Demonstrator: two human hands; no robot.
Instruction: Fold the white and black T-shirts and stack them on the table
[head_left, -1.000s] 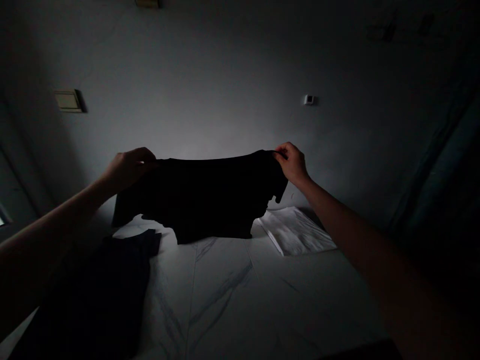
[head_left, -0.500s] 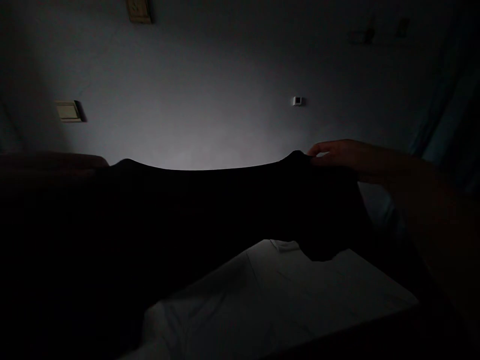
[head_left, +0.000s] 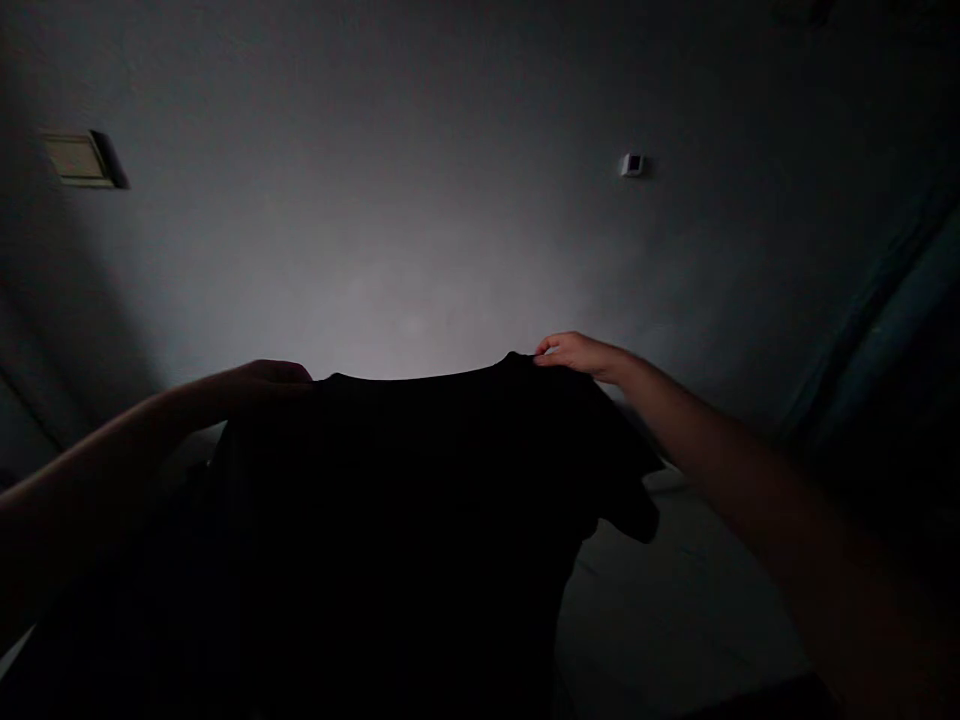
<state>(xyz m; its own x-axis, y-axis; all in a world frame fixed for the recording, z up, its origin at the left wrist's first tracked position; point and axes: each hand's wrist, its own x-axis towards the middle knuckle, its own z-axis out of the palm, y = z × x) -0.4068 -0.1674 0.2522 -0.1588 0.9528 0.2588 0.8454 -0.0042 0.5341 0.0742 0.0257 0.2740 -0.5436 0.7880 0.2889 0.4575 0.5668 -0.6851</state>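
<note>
Hanging at 6 o'clock, nearest the viewer, a dark garment (head_left: 427,540) appears opened out and raised, neither folded nor laid down; its lower end is lost in shadow. Its long axis runs from 6 toward 12 o'clock, neckline uppermost, one short sleeve (head_left: 632,505) pointing to 4. The left hand (head_left: 259,380), near 9, and right hand (head_left: 579,352), near 3, each pinch a shoulder, fingers closed on cloth. Behind, between 4 and 5, shows a pale surface (head_left: 667,590); farthest, a wall (head_left: 420,250) bears a switch plate (head_left: 75,159) at 10 o'clock.
</note>
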